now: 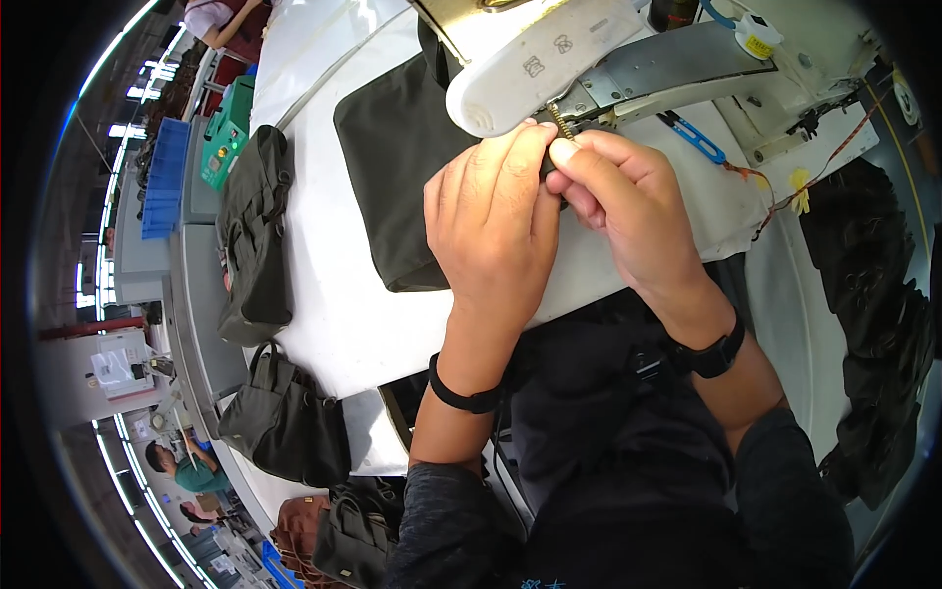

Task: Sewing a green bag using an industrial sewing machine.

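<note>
The right hand (628, 196) has its fingers bent in and its thumb closed down, pinching a small dark piece (549, 167) that shows between the two hands. The left hand (496, 211) lies palm down, fingers extended and side by side, tips close to the right thumb; its own thumb is hidden, so I cannot tell whether it grips anything. Both hands are just under the rounded white head of a sewing machine (545, 67), beside its small coiled metal part (558, 118).

A dark green panel (388, 187) lies flat on the white surface (324, 294), beside the left hand and partly covered by it. Blue-handled snips (699, 139) lie beyond the right hand, toward the right edge of the surface.

Farther out, a dark green bag (257, 240) lies along the left edge, and a second dark bag (285, 417) stands by the near left corner. Below that are a brown bag (297, 530) and another dark one. Dark material (868, 324) lies past the right edge.
</note>
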`<action>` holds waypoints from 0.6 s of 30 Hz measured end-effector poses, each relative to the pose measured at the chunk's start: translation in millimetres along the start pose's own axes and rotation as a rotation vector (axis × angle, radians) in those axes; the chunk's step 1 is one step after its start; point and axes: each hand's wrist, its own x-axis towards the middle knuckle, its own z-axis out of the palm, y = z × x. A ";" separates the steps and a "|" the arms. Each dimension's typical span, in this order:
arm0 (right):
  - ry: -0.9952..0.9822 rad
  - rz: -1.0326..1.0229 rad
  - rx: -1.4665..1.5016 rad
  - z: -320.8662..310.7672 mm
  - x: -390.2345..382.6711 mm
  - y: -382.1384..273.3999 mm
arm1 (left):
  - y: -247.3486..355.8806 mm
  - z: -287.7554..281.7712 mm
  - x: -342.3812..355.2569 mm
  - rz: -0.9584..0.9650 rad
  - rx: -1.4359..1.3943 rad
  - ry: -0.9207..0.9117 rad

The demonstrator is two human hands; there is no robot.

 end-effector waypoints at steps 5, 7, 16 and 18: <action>-0.012 0.003 0.014 -2.0 3.1 -0.1 | -1.9 1.5 -0.2 0.013 -0.005 0.020; -0.003 0.003 -0.021 -2.1 4.4 -0.3 | -3.0 2.1 -0.5 0.022 0.006 0.022; -0.011 -0.025 -0.121 0.2 14.8 -1.0 | -9.8 12.4 -0.6 0.017 -0.086 0.147; 0.014 -0.004 -0.129 2.3 14.3 -2.5 | -13.1 14.7 0.7 0.023 -0.074 0.154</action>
